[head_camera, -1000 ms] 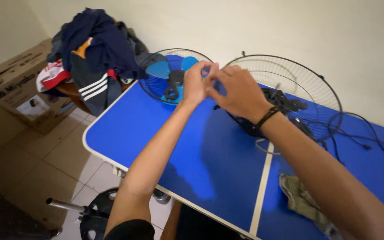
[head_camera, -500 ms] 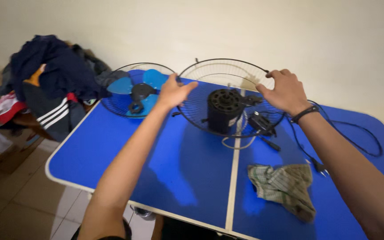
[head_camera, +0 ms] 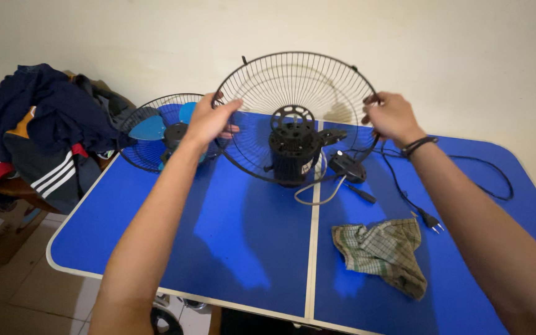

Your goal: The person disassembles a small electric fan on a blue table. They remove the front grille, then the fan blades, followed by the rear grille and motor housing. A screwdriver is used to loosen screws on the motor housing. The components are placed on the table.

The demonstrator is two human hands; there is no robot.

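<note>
Holding wire fan guard (head_camera: pixel 296 87) at both rim sides now; 0.5 s ago hands were only open at the rim, so grasp looks just made. Guard w/ black motor (head_camera: pixel 293 149) stood near-upright at table (head_camera: pixel 156 248) back-centre. Left hand (head_camera: pixel 209 121) fingers curled on left rim, right hand (head_camera: pixel 392 118) closed on right rim, arms stretched fwd

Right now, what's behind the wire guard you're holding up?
Behind the wire guard, seen through its wires: bare wall, blue table. The motor hides the tabletop behind it.
</note>
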